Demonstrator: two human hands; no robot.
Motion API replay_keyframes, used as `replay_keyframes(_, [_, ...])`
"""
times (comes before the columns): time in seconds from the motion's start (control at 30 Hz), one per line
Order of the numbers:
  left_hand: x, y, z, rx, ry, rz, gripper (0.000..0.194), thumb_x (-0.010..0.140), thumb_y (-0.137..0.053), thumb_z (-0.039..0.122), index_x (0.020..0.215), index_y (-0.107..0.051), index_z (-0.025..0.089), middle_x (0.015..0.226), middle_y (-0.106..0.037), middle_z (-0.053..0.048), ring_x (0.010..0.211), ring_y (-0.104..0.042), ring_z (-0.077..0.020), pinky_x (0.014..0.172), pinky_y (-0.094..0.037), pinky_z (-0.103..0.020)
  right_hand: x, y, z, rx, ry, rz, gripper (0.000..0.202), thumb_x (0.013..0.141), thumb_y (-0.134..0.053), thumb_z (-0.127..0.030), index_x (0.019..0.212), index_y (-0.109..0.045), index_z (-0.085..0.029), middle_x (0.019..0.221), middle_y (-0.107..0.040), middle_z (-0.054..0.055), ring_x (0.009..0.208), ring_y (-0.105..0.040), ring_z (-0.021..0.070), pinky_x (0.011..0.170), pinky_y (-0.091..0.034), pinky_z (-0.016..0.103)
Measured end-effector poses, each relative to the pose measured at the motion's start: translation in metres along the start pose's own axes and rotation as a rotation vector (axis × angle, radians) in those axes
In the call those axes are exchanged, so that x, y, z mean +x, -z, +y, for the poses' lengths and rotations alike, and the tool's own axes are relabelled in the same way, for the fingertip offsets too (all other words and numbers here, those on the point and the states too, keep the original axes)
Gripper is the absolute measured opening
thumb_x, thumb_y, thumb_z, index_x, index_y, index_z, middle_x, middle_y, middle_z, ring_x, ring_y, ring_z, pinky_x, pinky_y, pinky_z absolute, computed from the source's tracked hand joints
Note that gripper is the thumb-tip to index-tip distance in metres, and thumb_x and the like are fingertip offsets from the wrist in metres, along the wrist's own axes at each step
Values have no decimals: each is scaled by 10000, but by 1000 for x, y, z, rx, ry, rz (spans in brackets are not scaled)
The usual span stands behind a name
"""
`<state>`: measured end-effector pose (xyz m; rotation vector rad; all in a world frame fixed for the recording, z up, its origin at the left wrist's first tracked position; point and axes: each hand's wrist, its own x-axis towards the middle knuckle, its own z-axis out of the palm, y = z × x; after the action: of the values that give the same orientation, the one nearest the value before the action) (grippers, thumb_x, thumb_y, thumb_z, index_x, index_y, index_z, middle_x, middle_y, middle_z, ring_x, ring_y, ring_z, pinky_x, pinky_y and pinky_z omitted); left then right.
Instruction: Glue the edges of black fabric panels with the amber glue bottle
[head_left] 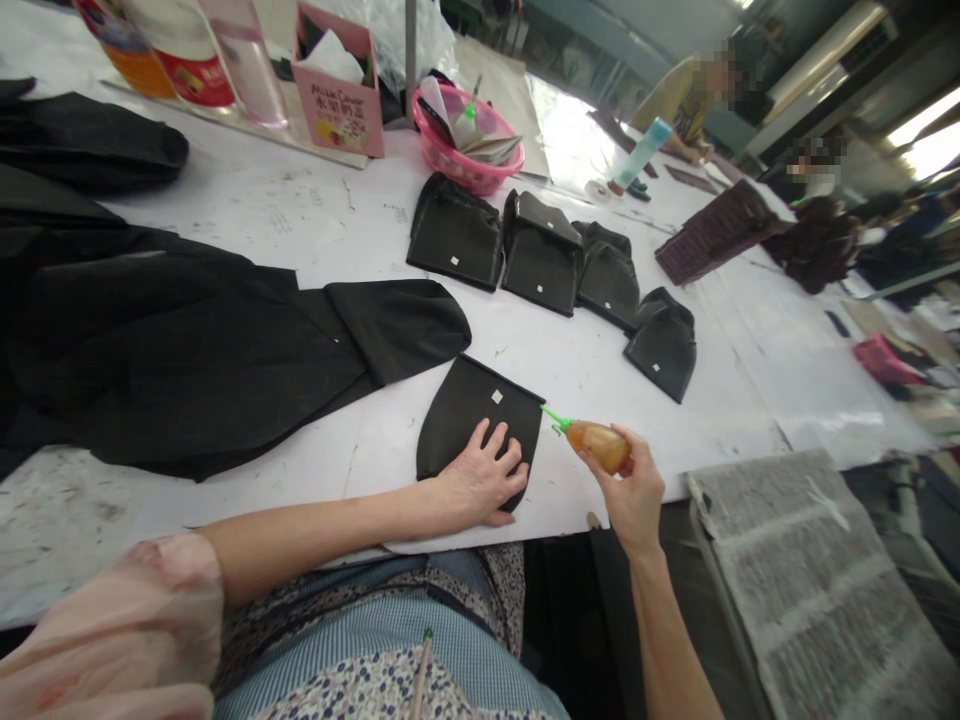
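My left hand (484,475) lies spread on a black curved-edge fabric or leather piece (457,420), pressing it to the white table. That piece carries a small white sticker (497,397) near its straight edge. In my right hand (634,490) is a squeeze bottle (598,445) of amber liquid with a green nozzle. Its nozzle tip meets or nearly meets the piece's upper right corner; I cannot tell whether they touch. To the left, a large black stack of material (210,340) reaches close to the piece.
Several finished-looking black pieces (540,255) lie in a row farther back. Behind them stand a pink basket (469,140), a pink box (341,90) and drink bottles (199,60). A dark brown stack (716,235) sits to the right. A grey cloth-covered surface (817,570) adjoins the table's front edge. Other people work farther off.
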<state>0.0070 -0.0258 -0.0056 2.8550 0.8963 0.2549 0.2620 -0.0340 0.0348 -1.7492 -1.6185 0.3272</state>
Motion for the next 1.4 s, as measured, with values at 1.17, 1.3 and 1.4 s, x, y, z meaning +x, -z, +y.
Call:
replay_keyframes(1.17, [-3,1,-1,38,8,56,624,831,-698,634,1194,-645,129,1353,-590,-219,1309,-507,-517,1064,-385,-698,-74,28,-29,28,-168,-28,573,763,-847,-499,1231,-654,-230,1179,-688,78,1002,-701,267,904,-601,416])
replay_keyframes(1.3, [-3,1,-1,47,6,57,629,823,-704,640,1182,-644,127,1358,-585,-219,1316,-501,-517,1069,-386,-691,-82,31,-32,34,-186,-43,565,769,-844,-491,1232,-651,-231,1170,-685,78,1009,-699,272,906,-600,425])
replay_keyframes(1.4, [-3,1,-2,52,3,58,629,818,-707,642,1175,-644,128,1357,-581,-218,1319,-496,-517,1073,-388,-687,-87,32,-33,14,-185,-49,563,772,-842,-493,1235,-650,-236,1173,-685,76,1014,-697,271,897,-600,417])
